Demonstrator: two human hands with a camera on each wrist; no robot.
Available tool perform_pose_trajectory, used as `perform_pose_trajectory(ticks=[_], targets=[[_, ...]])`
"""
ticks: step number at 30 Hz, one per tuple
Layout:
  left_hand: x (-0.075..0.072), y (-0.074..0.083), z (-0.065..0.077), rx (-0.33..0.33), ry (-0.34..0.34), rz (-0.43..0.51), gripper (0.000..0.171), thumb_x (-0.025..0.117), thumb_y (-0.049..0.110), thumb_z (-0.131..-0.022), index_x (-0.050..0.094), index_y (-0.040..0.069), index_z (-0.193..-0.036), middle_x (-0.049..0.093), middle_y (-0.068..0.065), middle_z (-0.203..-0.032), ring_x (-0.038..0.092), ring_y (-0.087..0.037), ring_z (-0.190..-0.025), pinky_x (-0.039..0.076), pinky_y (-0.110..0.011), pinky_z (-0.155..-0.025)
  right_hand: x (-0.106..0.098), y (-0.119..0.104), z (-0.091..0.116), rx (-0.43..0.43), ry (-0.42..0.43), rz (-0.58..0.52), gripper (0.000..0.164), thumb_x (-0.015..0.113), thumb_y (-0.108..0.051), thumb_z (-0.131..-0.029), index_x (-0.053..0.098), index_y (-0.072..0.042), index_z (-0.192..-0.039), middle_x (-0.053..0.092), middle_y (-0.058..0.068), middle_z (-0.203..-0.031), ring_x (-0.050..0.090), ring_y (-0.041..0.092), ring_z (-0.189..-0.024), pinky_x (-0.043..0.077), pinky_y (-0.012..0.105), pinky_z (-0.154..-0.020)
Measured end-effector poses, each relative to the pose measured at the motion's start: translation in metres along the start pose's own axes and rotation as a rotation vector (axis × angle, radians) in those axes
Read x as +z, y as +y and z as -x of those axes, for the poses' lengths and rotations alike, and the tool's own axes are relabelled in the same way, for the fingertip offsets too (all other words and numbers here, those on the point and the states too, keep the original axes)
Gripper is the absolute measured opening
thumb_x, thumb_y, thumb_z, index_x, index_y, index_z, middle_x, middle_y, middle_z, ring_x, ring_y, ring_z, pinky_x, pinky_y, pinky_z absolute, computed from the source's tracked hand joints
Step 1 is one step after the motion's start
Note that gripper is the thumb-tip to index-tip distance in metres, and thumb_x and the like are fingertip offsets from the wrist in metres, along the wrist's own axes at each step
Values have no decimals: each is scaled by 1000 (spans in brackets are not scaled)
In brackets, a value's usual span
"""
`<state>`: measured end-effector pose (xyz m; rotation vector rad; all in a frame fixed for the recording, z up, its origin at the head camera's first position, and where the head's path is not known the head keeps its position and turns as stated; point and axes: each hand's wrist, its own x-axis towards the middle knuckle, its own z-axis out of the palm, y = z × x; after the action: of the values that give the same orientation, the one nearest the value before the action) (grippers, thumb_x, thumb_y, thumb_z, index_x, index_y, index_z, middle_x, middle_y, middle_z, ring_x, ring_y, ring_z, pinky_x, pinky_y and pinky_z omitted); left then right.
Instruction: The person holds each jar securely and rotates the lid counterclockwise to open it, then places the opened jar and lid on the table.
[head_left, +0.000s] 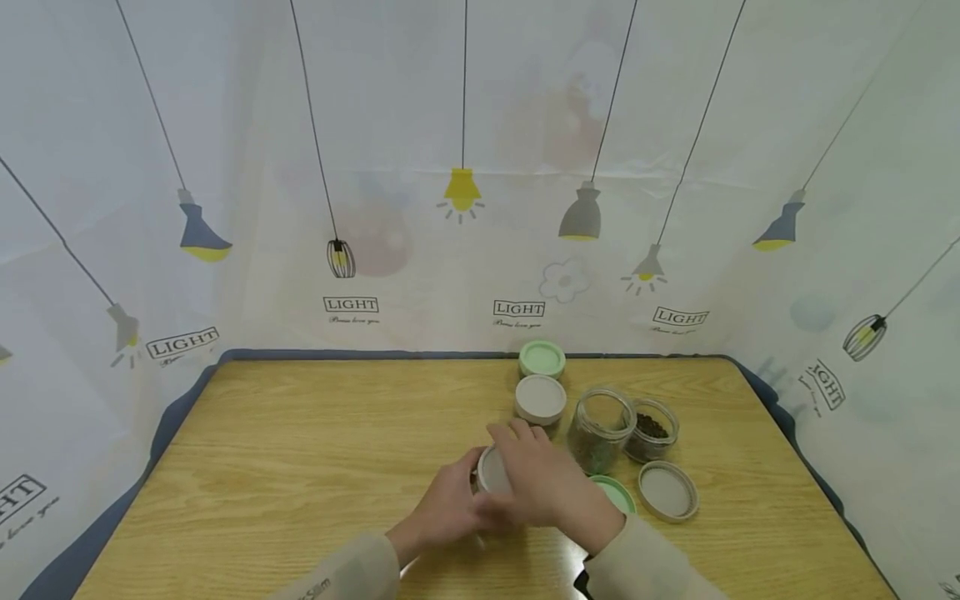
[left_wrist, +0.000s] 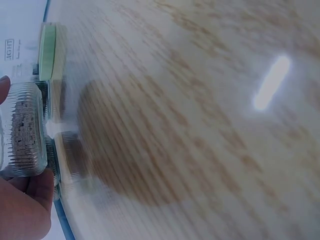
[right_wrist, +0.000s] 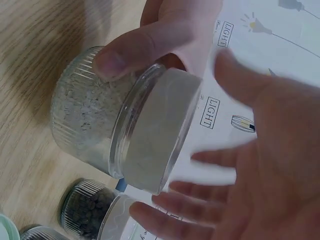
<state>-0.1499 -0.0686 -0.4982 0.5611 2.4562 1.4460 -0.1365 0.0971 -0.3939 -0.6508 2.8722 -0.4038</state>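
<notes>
My left hand (head_left: 447,504) grips a ribbed glass jar (right_wrist: 82,120) by its side, thumb along the glass. Pale, flaky bits show inside it. A whitish lid (right_wrist: 162,132) sits on its mouth, and the jar is tilted in the right wrist view. Around the lid, the fingers of my right hand (right_wrist: 265,165) are spread, with a gap between palm and lid. From the head view, that hand covers part of the lid. In the left wrist view the jar's ribbed base (left_wrist: 37,132) faces the camera.
A green-lidded jar (head_left: 542,358) and a white-lidded jar (head_left: 540,398) stand behind the hands. To the right are a tall uncovered jar (head_left: 592,454) with green contents and a shorter one (head_left: 642,450) with dark pieces. A white lid (head_left: 667,492) and a green lid (head_left: 617,493) lie nearby.
</notes>
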Motion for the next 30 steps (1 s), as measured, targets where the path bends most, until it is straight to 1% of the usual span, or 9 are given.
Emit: perform_pose_trajectory(ticks=[3,5,10,13,16,18,20,24,30], targets=[[1,1,1,5,-2,26,88,88,40,-68,46,11,-140,62,-6,-129,61,-21,-116,52,-37,-94,3,-3,0,85,103,35,80,64,-61,-85,45,-6,-140,51,24,-131,54,41,-116,55,53,-75],[2,2,1,12,-2,30,88,89,39,-66,47,11,-138,63,-6,-127,61,-21,-114,53,-36,-92,5,-4,1,132,129,62,83,63,-64,-83,47,-5,-139,53,25,-126,56,41,-111,55,52,-72],[3,3,1,-22,-27,89,85,87,35,-70,46,13,-140,61,-7,-131,60,-22,-117,54,-37,-93,7,-5,1,181,80,79,92,64,-70,-78,46,-7,-142,55,25,-119,58,40,-104,55,51,-74],[3,3,1,-37,-39,94,85,86,38,-71,45,15,-142,60,-6,-133,60,-21,-118,54,-37,-94,8,-5,0,161,53,81,87,66,-67,-79,51,-3,-136,57,23,-113,59,38,-99,54,51,-76],[4,2,0,-34,-39,69,87,87,42,-69,45,17,-141,60,-4,-134,60,-19,-119,52,-36,-96,7,-6,-1,130,38,93,74,69,-58,-79,56,-1,-123,58,19,-105,59,35,-94,53,50,-74],[5,2,0,-32,-36,56,88,87,43,-68,45,18,-141,60,-2,-134,60,-18,-119,51,-36,-98,6,-5,-1,111,28,105,66,70,-52,-79,57,-1,-118,57,17,-103,58,33,-92,53,49,-71],[6,1,-1,-28,-33,38,89,87,45,-67,46,18,-141,59,-1,-134,60,-18,-119,50,-37,-98,5,-4,-1,85,16,112,61,71,-47,-79,57,-2,-118,57,16,-105,57,32,-93,53,48,-70],[7,0,-1,-28,-32,16,91,87,47,-66,45,17,-141,58,-1,-135,59,-18,-119,50,-38,-99,2,-2,1,13,-30,97,59,73,-38,-79,57,-6,-126,56,15,-117,54,32,-103,54,47,-73],[8,1,-1,2,-29,-22,97,84,53,-68,40,14,-145,58,-5,-136,60,-19,-119,51,-36,-98,-4,-2,4,-117,-81,52,61,83,-25,-77,56,-11,-130,53,11,-126,50,32,-119,54,48,-83]])
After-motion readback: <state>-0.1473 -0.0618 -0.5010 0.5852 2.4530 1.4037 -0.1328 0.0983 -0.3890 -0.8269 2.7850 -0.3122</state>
